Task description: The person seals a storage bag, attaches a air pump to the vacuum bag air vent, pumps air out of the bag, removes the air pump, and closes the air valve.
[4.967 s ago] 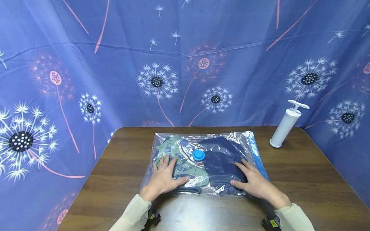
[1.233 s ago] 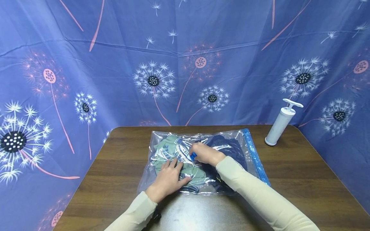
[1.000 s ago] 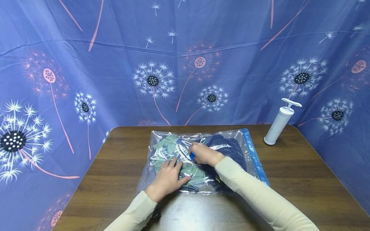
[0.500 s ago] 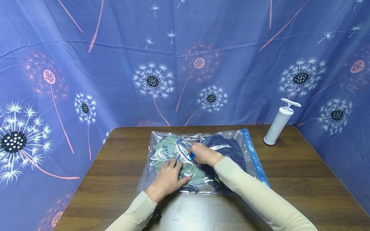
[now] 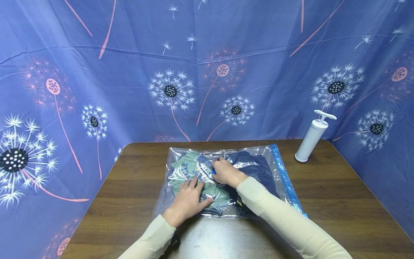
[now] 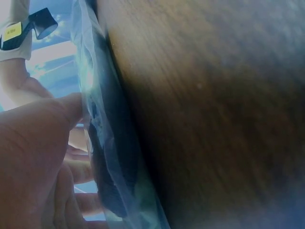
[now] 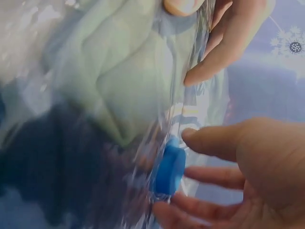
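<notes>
A clear vacuum bag with a blue zip strip lies flat on the brown table. Inside are a folded green garment and a navy garment. My left hand presses flat on the green side of the bag, fingers straight. My right hand curls over the blue valve cap at the bag's middle; in the right wrist view the thumb and fingers bracket the cap. In the left wrist view my left hand lies against the bag's near edge.
A white hand pump with a T-handle stands at the table's back right corner. A blue dandelion-print cloth hangs behind and around the table. Bare wood lies to the left, right and front of the bag.
Five seconds ago both hands lay flat on the bag. The right hand has since gone to the blue cap and, over the last second, turned slightly on it; the left hand stays put.
</notes>
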{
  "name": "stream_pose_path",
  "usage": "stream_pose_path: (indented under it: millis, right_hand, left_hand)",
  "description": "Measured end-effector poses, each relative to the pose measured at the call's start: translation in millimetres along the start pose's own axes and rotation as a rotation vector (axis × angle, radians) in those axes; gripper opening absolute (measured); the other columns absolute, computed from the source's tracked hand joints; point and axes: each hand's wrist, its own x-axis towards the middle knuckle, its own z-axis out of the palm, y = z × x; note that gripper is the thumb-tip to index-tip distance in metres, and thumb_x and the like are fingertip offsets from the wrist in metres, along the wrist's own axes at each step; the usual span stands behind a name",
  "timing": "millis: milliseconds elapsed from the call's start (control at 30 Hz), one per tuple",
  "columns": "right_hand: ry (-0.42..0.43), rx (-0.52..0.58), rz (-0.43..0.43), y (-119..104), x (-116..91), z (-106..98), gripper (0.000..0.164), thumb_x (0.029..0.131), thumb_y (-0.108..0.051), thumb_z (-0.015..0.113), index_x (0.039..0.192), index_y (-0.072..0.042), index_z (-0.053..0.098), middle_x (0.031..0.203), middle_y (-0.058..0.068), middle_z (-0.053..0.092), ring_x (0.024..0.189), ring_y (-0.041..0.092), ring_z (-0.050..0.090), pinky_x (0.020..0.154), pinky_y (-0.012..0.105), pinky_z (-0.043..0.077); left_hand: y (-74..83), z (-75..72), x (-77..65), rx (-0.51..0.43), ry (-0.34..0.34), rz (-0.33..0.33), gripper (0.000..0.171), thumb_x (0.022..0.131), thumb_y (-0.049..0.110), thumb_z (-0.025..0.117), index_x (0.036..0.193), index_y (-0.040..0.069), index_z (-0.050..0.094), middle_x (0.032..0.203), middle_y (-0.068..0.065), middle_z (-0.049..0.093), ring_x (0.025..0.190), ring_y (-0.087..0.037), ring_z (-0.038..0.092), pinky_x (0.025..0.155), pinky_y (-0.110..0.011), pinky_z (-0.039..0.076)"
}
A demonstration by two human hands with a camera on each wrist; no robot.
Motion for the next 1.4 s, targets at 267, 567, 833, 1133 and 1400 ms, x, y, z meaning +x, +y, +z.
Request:
stream_pose_path:
  millis: [267,567,833,1133,1400]
  right_hand:
    - [0.028,0.048,0.132,-5,5,2,0.011,0.084,-0.006,0.075,0.077,-0.004,0.066,0.087,0.014,0.067,0.091,0.030,0.061,0.084,0.049,0.056]
    - [-0.037,0.033,0.132,-6,10,2,0.011,0.086,-0.004,0.076,0.083,-0.003,0.066,0.090,0.016,0.066,0.077,0.025,0.058,0.071,0.041,0.054]
    - [-0.071,-0.008,0.070,-4,10,1,0.014,0.089,-0.010,0.079,0.093,-0.001,0.069,0.097,0.017,0.068,0.088,0.028,0.064,0.080,0.043,0.056]
    - [-0.087,-0.041,-0.045,0,6,-3,0.012,0.086,-0.005,0.080,0.090,-0.001,0.070,0.091,0.013,0.067,0.086,0.027,0.061,0.082,0.044,0.055]
    - [-0.081,-0.041,-0.162,8,9,-3,0.010,0.083,-0.002,0.081,0.090,-0.001,0.074,0.087,0.010,0.072,0.080,0.023,0.064,0.076,0.039,0.057]
  left_hand:
    - [-0.1,0.1,0.4,0.005,-0.004,-0.003,0.078,0.092,0.064,0.063,0.143,0.006,0.058,0.149,-0.028,0.052,0.135,-0.055,0.048,0.113,-0.064,0.040]
    - [0.6,-0.3,0.7,-0.002,-0.012,-0.008,0.077,0.093,0.063,0.063,0.143,0.005,0.057,0.150,-0.028,0.050,0.136,-0.055,0.047,0.113,-0.065,0.039]
    - [0.5,0.7,0.0,-0.001,0.005,0.002,0.076,0.093,0.062,0.064,0.142,0.005,0.058,0.148,-0.028,0.052,0.135,-0.055,0.048,0.112,-0.065,0.040]
    - [0.4,1.7,-0.2,-0.004,0.016,0.009,0.075,0.093,0.062,0.064,0.141,0.005,0.059,0.147,-0.027,0.053,0.134,-0.054,0.049,0.112,-0.065,0.041]
    - [-1.1,3.0,0.3,0.008,0.026,0.017,0.075,0.093,0.062,0.064,0.141,0.005,0.060,0.147,-0.027,0.054,0.133,-0.055,0.051,0.111,-0.065,0.041]
